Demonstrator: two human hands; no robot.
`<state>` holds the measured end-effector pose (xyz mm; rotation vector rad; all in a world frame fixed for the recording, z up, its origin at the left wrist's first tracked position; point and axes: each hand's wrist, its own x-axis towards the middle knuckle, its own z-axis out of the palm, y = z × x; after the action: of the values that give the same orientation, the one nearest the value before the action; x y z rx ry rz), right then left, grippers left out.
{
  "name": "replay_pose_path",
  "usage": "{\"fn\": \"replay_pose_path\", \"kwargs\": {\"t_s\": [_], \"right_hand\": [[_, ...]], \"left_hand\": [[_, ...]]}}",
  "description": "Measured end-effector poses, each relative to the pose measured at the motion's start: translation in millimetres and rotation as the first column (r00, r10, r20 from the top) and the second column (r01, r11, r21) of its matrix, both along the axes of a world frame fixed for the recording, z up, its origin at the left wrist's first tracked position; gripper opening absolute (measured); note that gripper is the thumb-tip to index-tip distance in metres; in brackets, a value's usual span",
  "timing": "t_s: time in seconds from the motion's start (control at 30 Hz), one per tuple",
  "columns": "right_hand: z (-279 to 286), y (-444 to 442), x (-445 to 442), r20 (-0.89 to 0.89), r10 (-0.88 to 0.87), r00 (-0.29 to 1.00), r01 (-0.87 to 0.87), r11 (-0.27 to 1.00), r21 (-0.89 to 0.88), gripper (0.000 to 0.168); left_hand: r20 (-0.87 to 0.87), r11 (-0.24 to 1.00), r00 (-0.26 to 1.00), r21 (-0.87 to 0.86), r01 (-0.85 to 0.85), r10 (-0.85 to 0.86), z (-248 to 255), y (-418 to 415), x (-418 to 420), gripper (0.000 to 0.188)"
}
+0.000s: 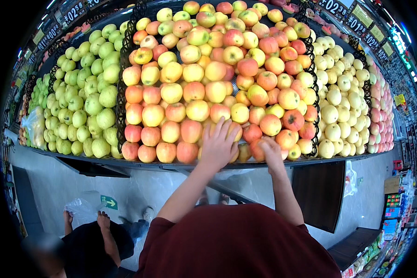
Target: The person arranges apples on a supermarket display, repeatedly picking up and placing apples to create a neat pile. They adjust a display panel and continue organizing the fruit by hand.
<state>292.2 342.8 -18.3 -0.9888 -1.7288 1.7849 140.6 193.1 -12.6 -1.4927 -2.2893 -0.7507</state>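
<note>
Many red and yellow apples point(171, 93) fill the middle bin of a sloping fruit stand. On the left the apples lie in neat rows; on the right they lie loosely heaped. My left hand point(220, 142) rests over apples in the front rows, fingers spread and pointing up the slope; whether it grips one is hidden. Near the front edge, to the right, my right hand point(271, 151) has its fingers bent around the right side of a red apple point(256, 150).
Green pears point(105, 117) fill the bin at left, pale yellow pears point(330, 114) the one at right. Black lattice dividers point(122, 87) separate the bins. A person point(93, 243) stands behind at lower left, holding a clear plastic bag point(81, 209). Dark panels point(318, 194) jut out below the stand.
</note>
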Motion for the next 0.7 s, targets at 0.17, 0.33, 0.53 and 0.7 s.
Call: {"fn": "replay_pose_path", "kwargs": {"t_s": [0.17, 0.33, 0.53, 0.7], "right_hand": [[73.7, -9.0, -9.7, -0.045, 0.042, 0.998, -0.059, 0.85, -0.523, 0.045], [64.3, -11.1, -69.9, -0.387, -0.251, 0.887, -0.126, 0.676, -0.726, 0.052], [54.1, 4.3, -87.9, -0.476, -0.237, 0.847, -0.134, 0.771, -0.622, 0.058], [43.7, 13.8, -15.0, -0.191, -0.041, 0.981, 0.104, 0.937, 0.334, 0.029]], "left_hand": [[-0.005, 1.0, 1.0, -0.013, -0.004, 0.004, -6.8, -0.7, -2.3, 0.055], [0.001, 0.999, 1.0, -0.032, -0.001, 0.001, -0.6, 2.4, -2.0, 0.054], [0.02, 0.996, 1.0, -0.087, 0.01, -0.008, 3.6, -0.2, -1.8, 0.06], [0.035, 0.995, 0.999, -0.095, 0.015, -0.011, 6.3, -0.8, 0.2, 0.059]]}}
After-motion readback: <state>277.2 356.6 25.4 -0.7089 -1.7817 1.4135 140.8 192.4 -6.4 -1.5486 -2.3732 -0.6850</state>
